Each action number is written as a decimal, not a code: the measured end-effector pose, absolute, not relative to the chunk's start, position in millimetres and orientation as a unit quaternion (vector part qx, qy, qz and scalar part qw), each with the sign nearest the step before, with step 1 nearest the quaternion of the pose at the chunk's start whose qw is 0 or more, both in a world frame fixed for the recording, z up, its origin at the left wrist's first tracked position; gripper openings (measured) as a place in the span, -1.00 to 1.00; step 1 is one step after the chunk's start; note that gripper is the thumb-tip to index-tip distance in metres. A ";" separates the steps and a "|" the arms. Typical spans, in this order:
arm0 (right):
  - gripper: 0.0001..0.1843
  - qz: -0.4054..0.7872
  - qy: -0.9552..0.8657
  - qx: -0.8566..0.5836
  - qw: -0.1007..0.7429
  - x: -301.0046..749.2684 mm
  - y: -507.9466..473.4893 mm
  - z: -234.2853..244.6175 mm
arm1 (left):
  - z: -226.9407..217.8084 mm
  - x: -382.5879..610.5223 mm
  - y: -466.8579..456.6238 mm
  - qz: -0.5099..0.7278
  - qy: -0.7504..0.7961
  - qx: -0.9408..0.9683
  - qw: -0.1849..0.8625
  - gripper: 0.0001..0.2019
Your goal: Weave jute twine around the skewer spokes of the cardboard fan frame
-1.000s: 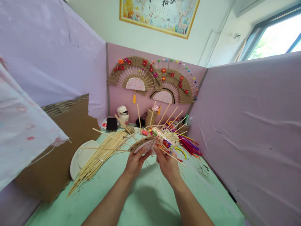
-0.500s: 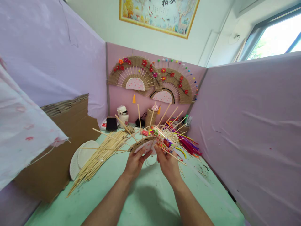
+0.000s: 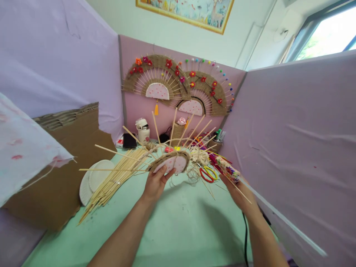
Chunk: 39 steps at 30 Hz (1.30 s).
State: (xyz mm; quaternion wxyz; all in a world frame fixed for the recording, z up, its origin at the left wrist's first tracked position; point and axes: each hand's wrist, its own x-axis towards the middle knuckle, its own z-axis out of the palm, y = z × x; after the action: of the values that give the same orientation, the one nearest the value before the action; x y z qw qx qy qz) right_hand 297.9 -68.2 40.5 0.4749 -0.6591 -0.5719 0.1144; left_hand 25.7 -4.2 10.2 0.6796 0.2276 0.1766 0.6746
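Note:
Raised over the table, my left hand (image 3: 156,183) grips a small half-round fan frame (image 3: 178,162) by its lower edge, thumb in front. The frame has a pink dotted face, a cardboard rim and thin bamboo sticks (image 3: 156,128) fanning outward. Twine loops across several of the sticks. Off to the right, apart from the frame, my right hand (image 3: 240,191) is closed around a flower-patterned glue gun (image 3: 228,168). A long pale glue stick (image 3: 289,224) sticks out of its back, and a black cord (image 3: 246,237) hangs below. One thin stick lies along my right hand; whether it is held I cannot tell.
Loose bamboo sticks (image 3: 111,185) lie at left beside white paper plates (image 3: 86,187) and a cardboard sheet (image 3: 61,178). Scissors (image 3: 207,174), a cream cord bundle (image 3: 198,155) and a white bottle (image 3: 142,133) stand or lie behind. Two decorated fans (image 3: 158,65) hang on the back panel.
My right hand has left the fan frame and moved right with the glue gun, uncovering the scissors and the frame's right side. My left hand has shifted slightly left, still holding the frame.

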 end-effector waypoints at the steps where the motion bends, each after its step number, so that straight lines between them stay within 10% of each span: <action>1: -0.61 0.093 -0.582 -0.683 0.432 318.7 -70.5 33.6 | 10.9 24.7 -3.7 0.682 0.174 0.224 0.674 -0.76; 13: -0.50 0.075 -0.581 -0.810 0.014 406.3 -78.5 -32.7 | 6.6 24.0 2.2 0.701 0.188 0.242 0.644 -0.74; 23: -0.76 0.122 -0.726 -0.471 0.486 218.5 -60.5 97.5 | 4.2 28.1 -0.1 0.714 0.230 0.285 0.597 -0.71; 39: -0.82 0.276 -0.605 -0.385 0.640 141.5 -24.6 106.0 | -4.4 29.4 2.7 0.712 0.265 0.297 0.579 -0.69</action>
State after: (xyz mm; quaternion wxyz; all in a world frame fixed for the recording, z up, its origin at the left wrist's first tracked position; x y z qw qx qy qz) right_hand 141.5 -24.6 106.0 0.6401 -0.3849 -0.6049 0.2761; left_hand 29.4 2.7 -4.4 0.5787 0.2970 0.2648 0.7119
